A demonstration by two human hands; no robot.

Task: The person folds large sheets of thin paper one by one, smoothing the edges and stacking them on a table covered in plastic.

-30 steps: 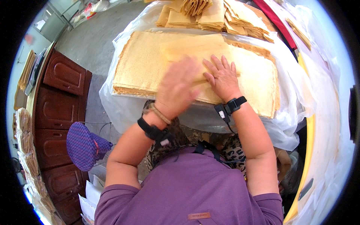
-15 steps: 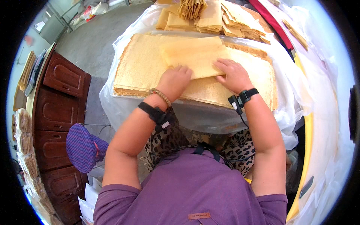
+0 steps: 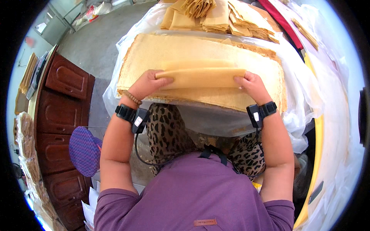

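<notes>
Between my hands a thin, golden-tan sheet (image 3: 202, 79) is stretched out sideways, bent over along its length. My left hand (image 3: 150, 83) pinches its left end with thumb and fingers. At the right end my right hand (image 3: 251, 85) grips it the same way. Under it lies a broad stack of large pale-yellow sheets (image 3: 173, 48) with rough, browned edges. The held sheet's near edge hangs over the front part of the stack. What the sheet is made of, I cannot tell.
Beyond the stack are folded tan sheets (image 3: 216, 17) and a fanned bundle (image 3: 198, 7). White plastic film (image 3: 308, 92) covers the table around the stack. A dark wooden cabinet (image 3: 63, 107) stands at left, with a purple patterned round seat (image 3: 83, 152) nearby. At right runs a yellow edge (image 3: 317, 154).
My hands have moved apart to the sheet's two ends, the left one leftward. The sheet, earlier lying on the stack at a slant, is now gripped at both ends and bent over.
</notes>
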